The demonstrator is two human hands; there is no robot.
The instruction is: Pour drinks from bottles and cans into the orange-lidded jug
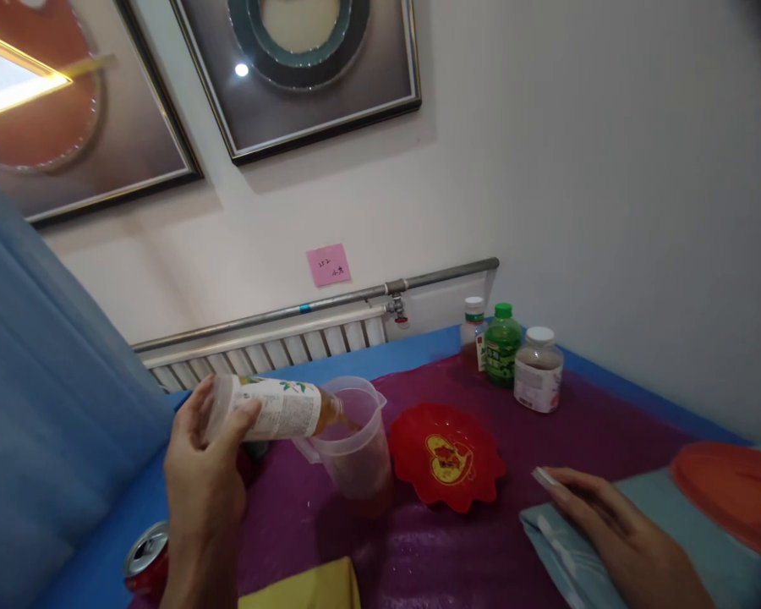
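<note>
Purple sheeting (457,562) covers most of a blue counter (386,362) set against a white wall (609,169). Left hand (206,465) is closed around a bottle (285,408), thumb across its label. Bottle is tipped almost level, neck pointing right, at the opening of a pitcher (358,469). It is clear, with a white printed label bearing green leaf marks; brown liquid lies at the neck and runs into the pitcher. Pitcher is upright, translucent and pinkish, between the hands but nearer the left. Right hand (621,529), well apart from the bottle, pinches a small white piece (545,477) at its fingertips. Just beside the pitcher sits a red scalloped dish (412,444); three capped containers (503,351) stand farther back. An open can (147,554) is near the left forearm.
</note>
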